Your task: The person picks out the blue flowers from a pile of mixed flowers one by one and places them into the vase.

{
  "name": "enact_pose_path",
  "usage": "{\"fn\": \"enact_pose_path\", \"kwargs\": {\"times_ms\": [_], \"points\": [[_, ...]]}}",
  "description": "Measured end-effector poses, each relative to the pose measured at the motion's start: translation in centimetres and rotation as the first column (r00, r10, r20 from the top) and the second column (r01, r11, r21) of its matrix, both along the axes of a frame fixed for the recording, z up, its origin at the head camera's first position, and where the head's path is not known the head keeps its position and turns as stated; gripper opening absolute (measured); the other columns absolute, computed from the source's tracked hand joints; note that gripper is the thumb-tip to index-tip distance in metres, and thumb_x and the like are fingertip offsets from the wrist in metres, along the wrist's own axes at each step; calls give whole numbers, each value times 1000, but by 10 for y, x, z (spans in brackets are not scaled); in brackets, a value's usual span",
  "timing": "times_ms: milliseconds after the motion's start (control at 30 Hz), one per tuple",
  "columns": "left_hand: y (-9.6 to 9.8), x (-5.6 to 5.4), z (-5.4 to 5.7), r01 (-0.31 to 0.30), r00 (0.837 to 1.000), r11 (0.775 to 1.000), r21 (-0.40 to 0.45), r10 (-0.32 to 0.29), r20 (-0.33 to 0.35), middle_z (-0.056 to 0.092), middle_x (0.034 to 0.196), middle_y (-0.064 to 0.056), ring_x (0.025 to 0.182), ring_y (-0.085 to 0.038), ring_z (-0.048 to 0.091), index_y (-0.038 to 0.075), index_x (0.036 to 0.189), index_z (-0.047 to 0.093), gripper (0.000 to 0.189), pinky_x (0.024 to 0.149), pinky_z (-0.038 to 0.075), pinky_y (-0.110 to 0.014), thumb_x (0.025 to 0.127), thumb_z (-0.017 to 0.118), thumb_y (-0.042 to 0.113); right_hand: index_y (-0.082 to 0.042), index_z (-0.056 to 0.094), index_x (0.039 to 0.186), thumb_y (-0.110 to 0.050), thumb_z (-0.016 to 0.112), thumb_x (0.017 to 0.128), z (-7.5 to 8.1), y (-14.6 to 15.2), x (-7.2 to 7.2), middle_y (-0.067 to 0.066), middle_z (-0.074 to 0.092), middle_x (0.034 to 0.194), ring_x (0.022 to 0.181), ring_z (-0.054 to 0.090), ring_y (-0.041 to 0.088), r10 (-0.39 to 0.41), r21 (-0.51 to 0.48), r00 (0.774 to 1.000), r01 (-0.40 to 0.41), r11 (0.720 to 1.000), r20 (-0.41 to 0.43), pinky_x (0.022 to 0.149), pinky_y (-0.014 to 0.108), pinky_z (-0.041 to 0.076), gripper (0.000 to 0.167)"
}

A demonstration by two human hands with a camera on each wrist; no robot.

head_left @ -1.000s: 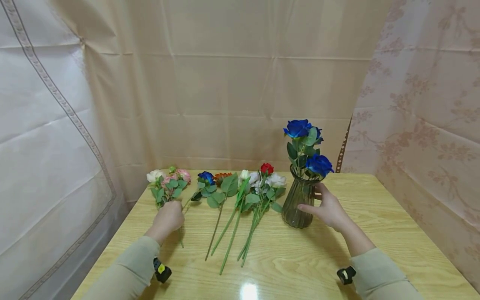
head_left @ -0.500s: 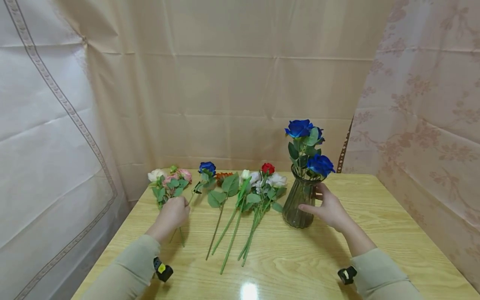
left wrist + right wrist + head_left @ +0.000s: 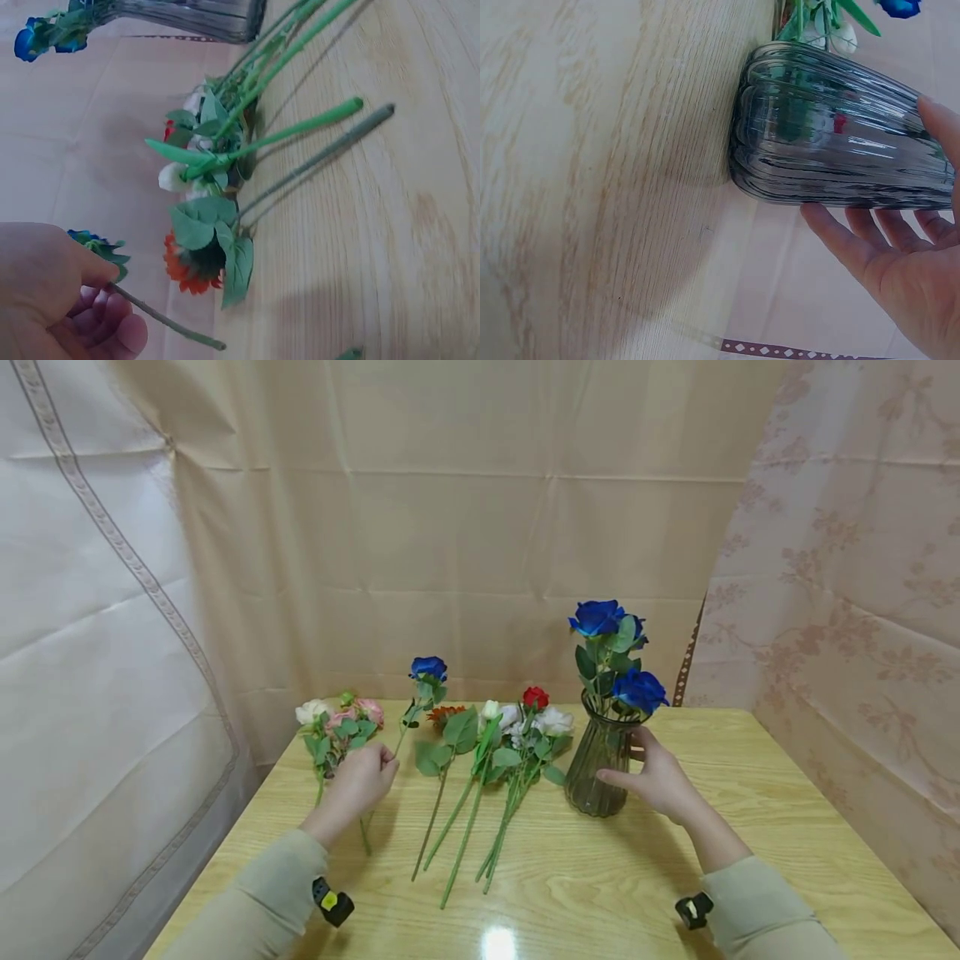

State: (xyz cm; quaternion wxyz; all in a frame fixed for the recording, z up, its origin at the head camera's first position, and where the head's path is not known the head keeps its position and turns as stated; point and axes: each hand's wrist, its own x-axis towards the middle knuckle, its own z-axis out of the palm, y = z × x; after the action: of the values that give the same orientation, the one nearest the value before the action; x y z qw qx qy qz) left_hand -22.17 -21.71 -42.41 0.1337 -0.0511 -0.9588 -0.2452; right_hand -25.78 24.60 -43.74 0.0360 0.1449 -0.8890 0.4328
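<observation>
My left hand [image 3: 354, 787] pinches the stem of a single blue rose [image 3: 428, 668], its bloom raised above the table and leaning right. In the left wrist view the bare stem end [image 3: 180, 328] pokes out below the fingers. A ribbed, smoky glass vase [image 3: 592, 777] stands upright on the right, bearing several blue roses [image 3: 640, 691]. Thumb and fingers of my right hand [image 3: 662, 781] hold the vase from its right side. In the right wrist view, the fingertips touch the glass wall [image 3: 825, 150].
Across the wooden table [image 3: 600, 893] lie a pink and white bunch [image 3: 345, 722] at left, an orange flower [image 3: 444, 715], a white bud on a green stem [image 3: 491, 710], and white flowers with a red rose [image 3: 536, 697]. Curtains [image 3: 465, 568] hang behind and at both sides.
The left hand has moved up and right, lifting the blue rose from among the lying flowers. The right hand and the vase have stayed put.
</observation>
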Motion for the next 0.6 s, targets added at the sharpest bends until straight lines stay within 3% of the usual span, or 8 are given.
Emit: {"fn": "enact_pose_path", "kwargs": {"times_ms": [333,600], "points": [[16,4,3,85,992,988,130,-72,-99,60,80,-2,62,-14,53,6,94,65,10,57,46,-32,100,66,14,0,22,157,-40,83,87,1,0,2,32,40,147,131,46,54,-4,3,1000,4,1000,-1,93,59,52,101],[30,10,5,164,966,965,203,-116,-232,64,83,2,69,-11,58,9,95,69,7,62,50,-32,97,72,15,0,22,157,-41,82,87,1,0,1,32,40,147,130,46,54,0,6,1000,0,1000,-10,93,60,51,102]]}}
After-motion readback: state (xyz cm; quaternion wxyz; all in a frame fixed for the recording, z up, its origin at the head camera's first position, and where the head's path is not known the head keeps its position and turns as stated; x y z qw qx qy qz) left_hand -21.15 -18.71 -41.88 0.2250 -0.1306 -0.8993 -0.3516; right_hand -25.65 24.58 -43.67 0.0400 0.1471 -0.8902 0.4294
